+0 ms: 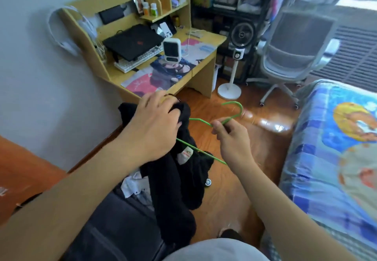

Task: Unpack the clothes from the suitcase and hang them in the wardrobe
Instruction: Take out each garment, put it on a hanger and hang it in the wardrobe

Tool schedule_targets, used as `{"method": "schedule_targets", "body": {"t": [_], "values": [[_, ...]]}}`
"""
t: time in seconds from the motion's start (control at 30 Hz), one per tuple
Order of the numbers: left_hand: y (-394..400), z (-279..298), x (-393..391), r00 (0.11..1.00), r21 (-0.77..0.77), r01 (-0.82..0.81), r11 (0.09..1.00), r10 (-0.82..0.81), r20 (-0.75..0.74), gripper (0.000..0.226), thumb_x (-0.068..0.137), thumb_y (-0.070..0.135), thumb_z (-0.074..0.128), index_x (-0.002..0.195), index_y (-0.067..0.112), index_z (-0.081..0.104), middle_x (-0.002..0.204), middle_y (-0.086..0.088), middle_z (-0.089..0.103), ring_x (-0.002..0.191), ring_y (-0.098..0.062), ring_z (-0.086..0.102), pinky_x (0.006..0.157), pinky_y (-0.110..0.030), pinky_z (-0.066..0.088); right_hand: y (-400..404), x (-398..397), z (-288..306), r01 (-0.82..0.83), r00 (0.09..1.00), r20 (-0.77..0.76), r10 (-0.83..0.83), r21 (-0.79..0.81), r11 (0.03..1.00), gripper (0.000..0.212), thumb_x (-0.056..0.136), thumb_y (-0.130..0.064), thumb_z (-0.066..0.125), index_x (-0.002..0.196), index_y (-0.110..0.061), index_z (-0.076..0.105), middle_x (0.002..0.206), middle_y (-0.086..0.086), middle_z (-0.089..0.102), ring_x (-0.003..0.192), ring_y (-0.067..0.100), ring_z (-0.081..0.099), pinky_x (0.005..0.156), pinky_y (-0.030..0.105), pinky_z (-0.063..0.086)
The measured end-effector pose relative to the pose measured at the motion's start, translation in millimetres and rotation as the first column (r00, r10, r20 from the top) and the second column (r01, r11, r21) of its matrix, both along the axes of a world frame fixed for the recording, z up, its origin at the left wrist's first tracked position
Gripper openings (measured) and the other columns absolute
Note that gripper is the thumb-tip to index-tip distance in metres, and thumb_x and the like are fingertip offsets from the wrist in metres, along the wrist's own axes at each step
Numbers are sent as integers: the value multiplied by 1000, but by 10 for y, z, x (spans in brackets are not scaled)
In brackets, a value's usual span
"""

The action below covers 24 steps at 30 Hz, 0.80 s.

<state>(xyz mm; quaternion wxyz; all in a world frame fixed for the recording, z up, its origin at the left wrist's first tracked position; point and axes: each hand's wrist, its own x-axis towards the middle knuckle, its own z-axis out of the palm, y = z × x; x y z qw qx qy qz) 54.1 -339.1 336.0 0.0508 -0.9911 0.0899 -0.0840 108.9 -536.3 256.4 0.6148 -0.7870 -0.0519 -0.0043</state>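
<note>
Closest to us, at the bottom of the view, we see a dark grey suitcase (114, 220) lying open below our arms, with some white and patterned clothing (134, 185) bunched inside it and one small white wheel (207, 182) showing at its far edge. Above the suitcase we hold up a black garment (175, 189), which hangs down in heavy folds; a pale label (185, 154) shows near its neck. Our left hand (155, 124) grips the upper part of the garment, fingers curled over the bunched fabric. Our right hand (232, 136) pinches a green hanger (204, 122) just below its hook, thumb and fingertips pressed together on the wire, with the hook curving up and away from us. One arm of the hanger runs behind the left hand into the cloth, and the lower bar crosses in front of the garment by the label. To the right lies a bed (334, 150) with a blue cartoon cover. Beyond our hands, across the wooden floor (240, 179), we see a yellow desk (163, 60) against the wall with a closed black laptop (132, 42) on it, then a white standing fan (240, 36) and a grey mesh office chair (295, 52).
</note>
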Motion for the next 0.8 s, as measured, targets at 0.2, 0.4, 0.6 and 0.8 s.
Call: {"method": "schedule_targets", "body": {"t": [0.2,0.4,0.6,0.8], "values": [[-89,205,210,912,-175,196,965,-245,-329,18,107,41,36,95,29,32,81,8,51,76,-24,56,73,-46,48,-123,-474,124,230,972,39,-230,18,973,20,97,-21,63,78,-23,70,70,-10,66,64,-2,57,67,20,44],[-203,405,141,759,-297,491,819,-570,-316,21,101,21,57,100,34,41,91,11,56,83,-13,55,75,-39,46,-288,-963,256,94,995,18,-98,160,983,12,96,-11,63,92,-17,72,79,-4,71,74,7,63,71,19,50],[314,608,-22,721,-239,568,788,-616,-317,28,98,14,59,100,37,43,87,21,53,85,4,52,66,-19,38,-1065,-834,-242,-217,926,-342,160,-136,966,43,87,-2,68,120,-29,62,132,6,63,114,21,64,102,46,51],[766,686,-59,774,-283,580,764,-625,-104,30,93,11,62,103,33,44,88,19,52,80,-1,52,69,-27,39,-583,-1042,-766,-617,699,-617,362,-265,741,65,88,-13,75,140,-30,41,125,-13,55,100,-11,59,94,19,50]]}}
